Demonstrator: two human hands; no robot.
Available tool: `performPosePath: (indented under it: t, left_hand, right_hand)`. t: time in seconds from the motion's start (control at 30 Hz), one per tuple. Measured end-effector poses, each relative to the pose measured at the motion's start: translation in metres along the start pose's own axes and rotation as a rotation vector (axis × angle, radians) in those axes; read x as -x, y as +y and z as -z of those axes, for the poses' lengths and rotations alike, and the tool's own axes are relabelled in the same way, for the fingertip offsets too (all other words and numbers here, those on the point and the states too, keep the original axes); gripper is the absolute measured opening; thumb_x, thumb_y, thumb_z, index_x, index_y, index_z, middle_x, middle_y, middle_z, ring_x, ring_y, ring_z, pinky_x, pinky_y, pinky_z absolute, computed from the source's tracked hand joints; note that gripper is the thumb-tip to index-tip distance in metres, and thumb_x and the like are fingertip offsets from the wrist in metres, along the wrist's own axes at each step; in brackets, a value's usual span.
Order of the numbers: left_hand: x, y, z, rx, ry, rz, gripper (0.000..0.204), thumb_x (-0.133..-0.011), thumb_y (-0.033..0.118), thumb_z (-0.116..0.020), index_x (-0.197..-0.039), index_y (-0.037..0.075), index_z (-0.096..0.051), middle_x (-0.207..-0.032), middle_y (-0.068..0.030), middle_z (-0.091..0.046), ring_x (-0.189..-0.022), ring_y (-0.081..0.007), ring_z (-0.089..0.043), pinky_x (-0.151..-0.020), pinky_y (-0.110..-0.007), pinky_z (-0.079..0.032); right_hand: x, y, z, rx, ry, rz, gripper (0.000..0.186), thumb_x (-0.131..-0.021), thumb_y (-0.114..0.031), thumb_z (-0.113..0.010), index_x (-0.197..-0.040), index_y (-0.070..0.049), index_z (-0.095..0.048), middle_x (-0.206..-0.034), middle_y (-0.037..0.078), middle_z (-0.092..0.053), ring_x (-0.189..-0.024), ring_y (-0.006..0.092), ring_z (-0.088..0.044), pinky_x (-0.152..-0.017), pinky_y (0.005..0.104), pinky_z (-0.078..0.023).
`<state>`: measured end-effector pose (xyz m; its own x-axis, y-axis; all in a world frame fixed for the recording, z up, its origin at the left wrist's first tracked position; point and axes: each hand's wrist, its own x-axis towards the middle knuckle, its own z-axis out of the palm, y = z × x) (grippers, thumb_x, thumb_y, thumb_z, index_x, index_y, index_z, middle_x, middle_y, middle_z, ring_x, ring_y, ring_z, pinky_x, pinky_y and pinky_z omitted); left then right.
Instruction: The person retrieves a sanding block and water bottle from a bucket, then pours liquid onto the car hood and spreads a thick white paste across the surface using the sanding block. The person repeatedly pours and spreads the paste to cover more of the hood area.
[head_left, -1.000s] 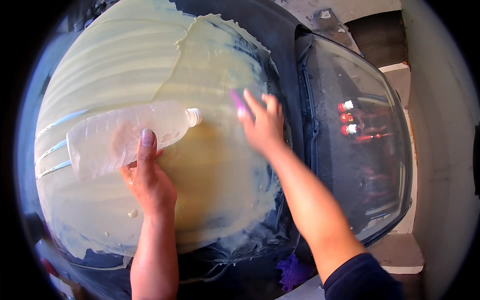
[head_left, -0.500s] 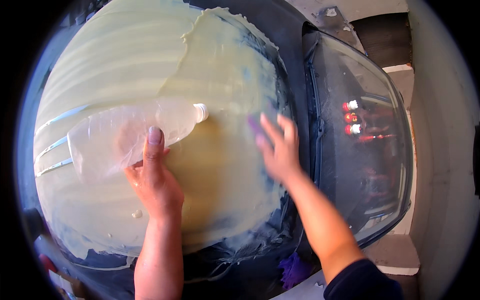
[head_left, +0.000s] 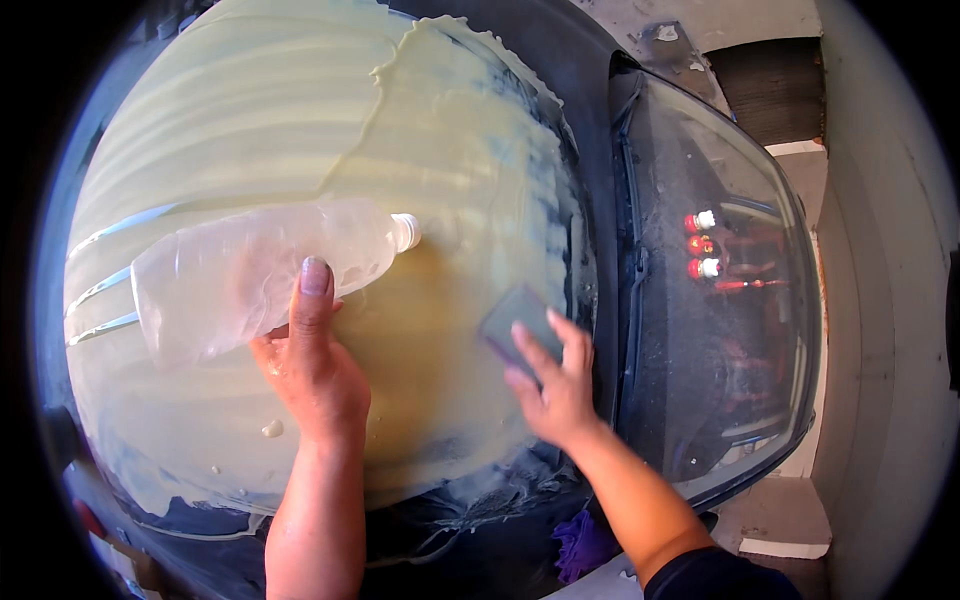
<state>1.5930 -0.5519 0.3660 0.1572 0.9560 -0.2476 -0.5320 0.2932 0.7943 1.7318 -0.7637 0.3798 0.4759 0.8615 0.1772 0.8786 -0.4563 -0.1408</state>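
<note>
Purple bundle (head_left: 585, 546) near windshield (head_left: 690, 335), left fingers (head_left: 312, 310) around bottle (head_left: 260, 258), right fingers (head_left: 542, 357) around pad (head_left: 520, 306)

Over the cream-coated car hood (head_left: 440, 140), an open lane runs between the clear bottle (head_left: 220, 275) in the left hand (head_left: 325, 380) and the flat pad (head_left: 507, 318) at the right hand (head_left: 562, 395). The left forearm (head_left: 318, 515) blocks the near side; the windshield (head_left: 720, 330) bounds the right.

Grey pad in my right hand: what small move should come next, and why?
I'd probably slide the grey pad slightly toward the windshield with your right hand: dark patches show along that edge of the pale coating. Your left hand holds the bottle off to the side.
</note>
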Motion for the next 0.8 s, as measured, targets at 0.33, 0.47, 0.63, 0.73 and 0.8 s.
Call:
performPosePath:
  t: [0.33, 0.47, 0.63, 0.73, 0.8]
  left_hand:
    - [-0.002, 0.000, 0.000, -0.015, -0.069, 0.032, 0.051, -0.091, 0.024, -0.066, -0.136, 0.009, -0.048, -0.122, -0.0022, -0.058, -0.107, -0.0128, -0.055, -0.078, -0.029, -0.042]
    - [-0.004, 0.001, 0.006, -0.021, -0.004, 0.011, 0.050, -0.091, 0.025, -0.066, -0.135, 0.010, -0.049, -0.123, -0.0017, -0.058, -0.107, -0.0127, -0.055, -0.078, -0.029, -0.042]
    - [-0.001, -0.004, 0.000, 0.008, -0.052, 0.027, 0.053, -0.089, 0.028, -0.068, -0.134, 0.008, -0.049, -0.122, -0.0012, -0.058, -0.107, -0.0128, -0.055, -0.077, -0.030, -0.043]
    - [-0.001, -0.003, -0.002, 0.006, -0.084, 0.089, 0.053, -0.089, 0.031, -0.068, -0.133, 0.007, -0.050, -0.120, -0.0016, -0.058, -0.108, -0.0132, -0.055, -0.077, -0.030, -0.043]
    - [-0.001, 0.001, -0.004, 0.003, -0.049, 0.033, 0.056, -0.088, 0.032, -0.069, -0.132, 0.004, -0.050, -0.114, -0.0038, -0.061, -0.102, -0.0137, -0.057, -0.077, -0.030, -0.042]
  right_hand:
    - [-0.131, 0.065, -0.028, 0.031, 0.131, -0.127, 0.046, -0.089, -0.037, -0.064, -0.133, -0.027, -0.060, -0.133, 0.017, -0.045, -0.122, 0.0375, -0.044, -0.102, 0.0475, -0.037]
    - [-0.002, 0.011, -0.007, -0.028, 0.029, -0.029, 0.047, -0.086, -0.030, -0.069, -0.132, -0.023, -0.061, -0.133, 0.019, -0.044, -0.122, 0.0374, -0.044, -0.103, 0.0476, -0.035]
    - [-0.071, 0.060, -0.009, 0.040, 0.109, -0.077, 0.048, -0.087, -0.033, -0.066, -0.133, -0.022, -0.060, -0.133, 0.018, -0.046, -0.120, 0.0380, -0.046, -0.103, 0.0475, -0.036]
    - [-0.163, 0.104, -0.017, 0.137, 0.185, -0.260, 0.046, -0.089, -0.038, -0.062, -0.133, -0.026, -0.059, -0.129, 0.016, -0.048, -0.119, 0.0377, -0.046, -0.100, 0.0483, -0.040]
    - [-0.167, 0.091, -0.021, 0.130, 0.183, -0.256, 0.046, -0.089, -0.039, -0.062, -0.133, -0.026, -0.059, -0.128, 0.018, -0.048, -0.118, 0.0382, -0.046, -0.099, 0.0480, -0.039]
